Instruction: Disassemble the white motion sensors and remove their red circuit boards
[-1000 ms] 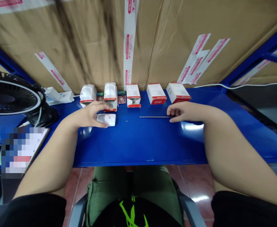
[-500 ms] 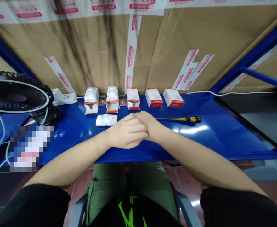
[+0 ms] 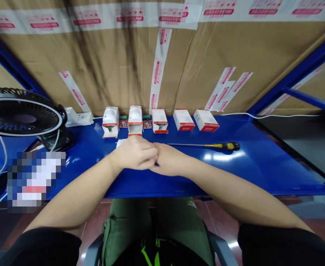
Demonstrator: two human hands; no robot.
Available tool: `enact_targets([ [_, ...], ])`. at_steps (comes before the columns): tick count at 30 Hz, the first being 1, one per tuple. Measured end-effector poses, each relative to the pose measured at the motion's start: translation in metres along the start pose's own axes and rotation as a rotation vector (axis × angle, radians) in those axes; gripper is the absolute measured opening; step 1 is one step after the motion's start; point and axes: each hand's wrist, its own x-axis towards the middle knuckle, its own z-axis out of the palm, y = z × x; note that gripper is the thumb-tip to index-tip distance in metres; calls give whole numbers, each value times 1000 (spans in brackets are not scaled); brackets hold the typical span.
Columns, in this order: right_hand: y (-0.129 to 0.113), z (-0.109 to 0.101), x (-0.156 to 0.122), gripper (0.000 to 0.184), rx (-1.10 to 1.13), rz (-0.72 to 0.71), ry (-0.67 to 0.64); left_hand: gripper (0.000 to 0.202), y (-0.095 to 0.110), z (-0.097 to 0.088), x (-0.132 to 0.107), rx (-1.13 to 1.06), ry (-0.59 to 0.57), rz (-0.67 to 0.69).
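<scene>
Our fingers (image 3: 151,154) lie curled and pressed against each other, pinching nothing, where our left hand (image 3: 133,155) meets our right hand (image 3: 169,160). Just behind the left hand, a white motion sensor (image 3: 120,143) lies mostly hidden on the blue tabletop (image 3: 234,177). Beyond the right hand lies a yellow-and-black screwdriver (image 3: 229,146). Farther back, two upright sensors (image 3: 135,120), circuit boards (image 3: 123,122) and three white boxes (image 3: 183,120) stand in a row.

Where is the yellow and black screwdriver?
In the head view, the screwdriver lies on the blue metal shelf, to the right of the person's right hand and just in front of the white-and-red boxes.
</scene>
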Motion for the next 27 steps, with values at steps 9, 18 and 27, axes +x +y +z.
enact_targets([
  [9,-6,13,72,39,-192,20,-41,16,-58,-28,-35,124,208,-420],
  [18,34,-15,30,53,-11,129,-62,13,-53,-7,-39,-161,-34,-382],
  [27,43,-25,14,50,51,-36,109,48,-53,-8,-42,-257,-87,-411],
])
